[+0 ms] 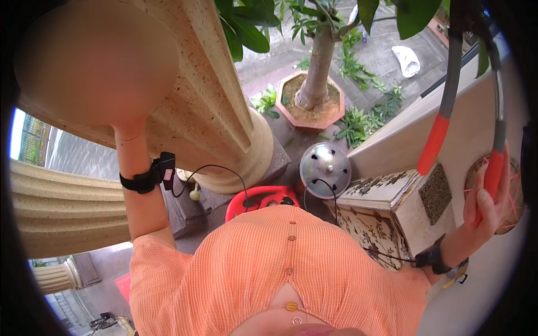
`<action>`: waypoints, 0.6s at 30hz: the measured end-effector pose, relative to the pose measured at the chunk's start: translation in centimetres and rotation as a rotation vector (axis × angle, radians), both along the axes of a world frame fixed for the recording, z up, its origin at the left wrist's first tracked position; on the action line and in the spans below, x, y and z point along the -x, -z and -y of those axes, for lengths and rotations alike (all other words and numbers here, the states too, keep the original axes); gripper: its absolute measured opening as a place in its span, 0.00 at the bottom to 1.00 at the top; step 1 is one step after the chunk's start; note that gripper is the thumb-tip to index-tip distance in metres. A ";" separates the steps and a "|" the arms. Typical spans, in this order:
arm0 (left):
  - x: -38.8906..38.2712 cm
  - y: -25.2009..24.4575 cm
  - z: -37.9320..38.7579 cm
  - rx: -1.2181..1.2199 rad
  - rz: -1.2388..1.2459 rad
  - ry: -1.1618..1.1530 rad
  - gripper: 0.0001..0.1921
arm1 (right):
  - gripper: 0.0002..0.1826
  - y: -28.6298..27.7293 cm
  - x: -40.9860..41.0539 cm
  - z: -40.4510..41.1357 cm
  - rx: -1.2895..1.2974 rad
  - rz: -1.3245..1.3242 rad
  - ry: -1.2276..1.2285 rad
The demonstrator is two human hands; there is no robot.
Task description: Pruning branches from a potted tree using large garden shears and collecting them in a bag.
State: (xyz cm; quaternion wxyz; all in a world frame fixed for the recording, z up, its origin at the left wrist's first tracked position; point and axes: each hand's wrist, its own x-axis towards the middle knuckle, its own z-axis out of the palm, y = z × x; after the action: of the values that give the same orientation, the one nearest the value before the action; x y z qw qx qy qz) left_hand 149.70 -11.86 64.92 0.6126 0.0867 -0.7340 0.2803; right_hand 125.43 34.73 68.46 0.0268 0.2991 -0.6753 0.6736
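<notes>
My right hand (489,191) is wrapped around one red grip of long-handled loppers (495,168). The other handle, grey with a red grip (433,145), hangs apart to its left, out of any hand's hold. The loppers' head is lost in the dark upper right edge among leaves. My left arm is raised in front of a fluted stone column (210,109); a blurred patch covers most of my left hand (129,127), so its fingers and anything in them are hidden. A potted tree (321,63) stands ahead in an octagonal planter (311,124), its leaves reaching close to me.
Cut leafy branches (357,126) lie around the planter. Below me are a red plastic seat (241,201) and a domed metal lid (323,161) with holes. A flower-patterned cabinet (378,195) stands by the right wall. A white bag (407,61) lies on the pavement. Cables hang from both wrist bands.
</notes>
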 end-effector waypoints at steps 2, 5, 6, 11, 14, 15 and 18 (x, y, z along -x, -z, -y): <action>0.2 0.5 -0.1 -0.010 0.043 0.009 0.13 | 0.44 2.3 0.9 -1.4 -0.103 0.084 -0.100; 0.8 1.3 0.4 0.009 -0.002 0.047 0.12 | 0.44 5.7 0.7 -0.5 -0.166 0.249 -0.013; 0.6 1.2 0.7 0.011 0.015 0.048 0.12 | 0.44 7.0 0.9 0.2 -0.200 0.342 -0.005; -1.2 0.4 2.2 0.114 0.147 -0.037 0.12 | 0.43 11.6 2.6 2.7 -0.311 0.581 -0.126; -1.3 0.2 2.5 0.104 0.155 -0.041 0.12 | 0.42 13.4 3.3 2.8 -0.361 0.693 -0.097; -1.2 0.0 2.7 0.094 0.137 -0.007 0.12 | 0.42 13.8 3.5 2.6 -0.376 0.721 -0.095; -1.0 -0.9 1.1 0.083 0.057 -0.028 0.11 | 0.41 14.8 4.0 2.1 -0.333 0.767 -0.061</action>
State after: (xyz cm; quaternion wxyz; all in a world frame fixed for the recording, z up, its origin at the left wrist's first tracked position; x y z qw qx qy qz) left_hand 150.71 -12.97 65.81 0.5905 0.0633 -0.7376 0.3213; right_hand 121.48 32.58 53.62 -0.2952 0.0470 -0.7269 0.6183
